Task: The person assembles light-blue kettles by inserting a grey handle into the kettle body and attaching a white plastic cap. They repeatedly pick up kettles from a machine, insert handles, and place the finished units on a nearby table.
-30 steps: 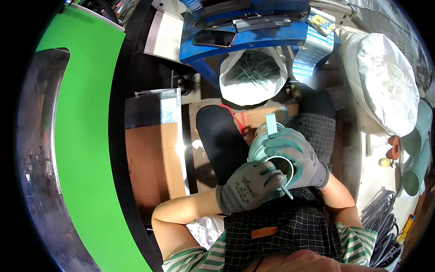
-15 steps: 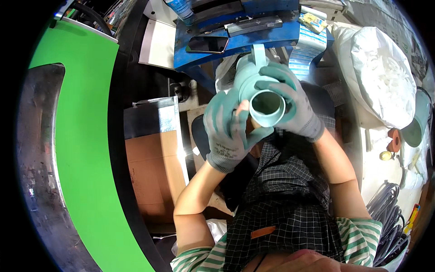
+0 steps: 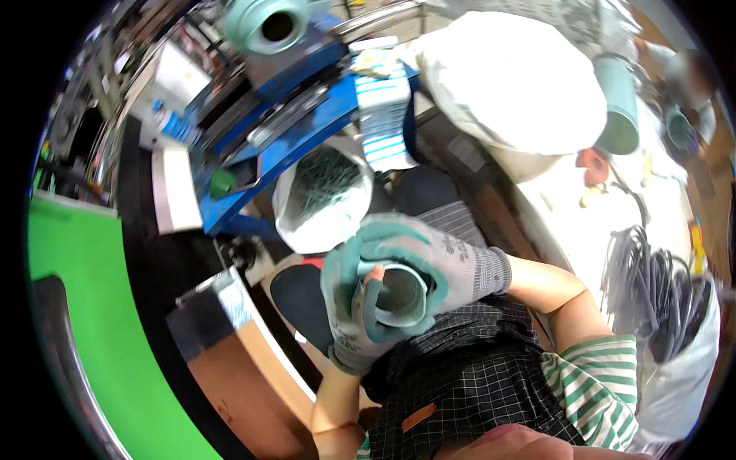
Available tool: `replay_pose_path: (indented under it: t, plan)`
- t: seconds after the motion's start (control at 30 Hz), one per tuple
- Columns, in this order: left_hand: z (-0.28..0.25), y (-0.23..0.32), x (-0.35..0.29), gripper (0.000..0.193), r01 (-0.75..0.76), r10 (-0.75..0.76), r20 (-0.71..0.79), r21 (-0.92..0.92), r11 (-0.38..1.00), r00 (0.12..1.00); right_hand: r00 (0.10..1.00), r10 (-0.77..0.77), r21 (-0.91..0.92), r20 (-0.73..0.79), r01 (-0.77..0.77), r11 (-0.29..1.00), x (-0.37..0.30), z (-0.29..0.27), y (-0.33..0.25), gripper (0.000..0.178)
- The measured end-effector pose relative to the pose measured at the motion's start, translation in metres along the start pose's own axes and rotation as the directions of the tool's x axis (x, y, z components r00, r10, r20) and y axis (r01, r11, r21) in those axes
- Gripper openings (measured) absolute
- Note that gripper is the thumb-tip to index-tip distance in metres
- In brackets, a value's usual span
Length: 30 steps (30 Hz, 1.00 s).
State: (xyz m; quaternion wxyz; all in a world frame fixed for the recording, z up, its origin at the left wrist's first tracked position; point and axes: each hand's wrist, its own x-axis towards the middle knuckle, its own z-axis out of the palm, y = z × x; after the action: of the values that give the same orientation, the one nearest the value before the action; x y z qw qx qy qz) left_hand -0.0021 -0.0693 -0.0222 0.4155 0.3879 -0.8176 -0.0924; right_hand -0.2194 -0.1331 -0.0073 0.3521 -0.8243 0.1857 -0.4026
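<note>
Both my hands wear grey gloves with teal-coated palms, and they are closed round a pale green plastic pipe fitting above my lap. Its round open end faces up. My left hand grips the near left side, a bare thumb tip lying at the rim. Across the far and right side curls my right hand. The fitting's lower part is hidden by the gloves. Just beyond my hands stands a white bag holding dark green plastic shavings.
Another pale green fitting is up at the blue workbench, where a phone lies. A big white sack and coiled grey cable are on the right. Left are a cardboard box and a green surface.
My view has swung toward the right. The fitting is lower and nearer my body, its open end turned upward, and my right hand has wrapped further over it. The shavings bag now shows.
</note>
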Motion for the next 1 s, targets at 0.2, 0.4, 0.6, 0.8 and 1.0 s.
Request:
replay_pose_path:
  t: [0.2, 0.4, 0.6, 0.8, 1.0]
  plan:
    - [0.021, 0.012, -0.015, 0.095, -0.041, 0.034, 0.078, 0.093, 0.995, 0.996, 0.979, 0.092, 0.329, 0.183, -0.149, 0.932, -0.045, -0.038, 0.006, 0.092]
    - [0.003, 0.001, -0.02, 0.105, 0.076, -0.067, 0.076, -0.123, 0.989, 0.995, 0.622, 0.545, -0.038, -0.562, -0.677, 0.735, -0.057, -0.158, 0.024, 0.024]
    - [0.022, -0.005, -0.032, 0.102, 0.072, -0.071, 0.05, -0.01, 0.997, 0.996, 0.483, 0.575, -0.623, -0.661, -0.78, -0.061, -0.04, -0.252, 0.11, 0.041]
    - [0.008, 0.011, -0.021, 0.097, 0.084, -0.089, 0.044, 0.104, 0.991, 0.995, 0.526, 0.397, -0.436, -0.752, -0.849, 0.299, -0.05, -0.233, 0.083, 0.041]
    - [0.006, 0.007, -0.02, 0.091, 0.018, -0.02, 0.005, 0.262, 0.965, 1.0, 0.639, 0.199, -0.462, -0.743, -0.704, 0.539, -0.026, -0.201, 0.069, 0.034]
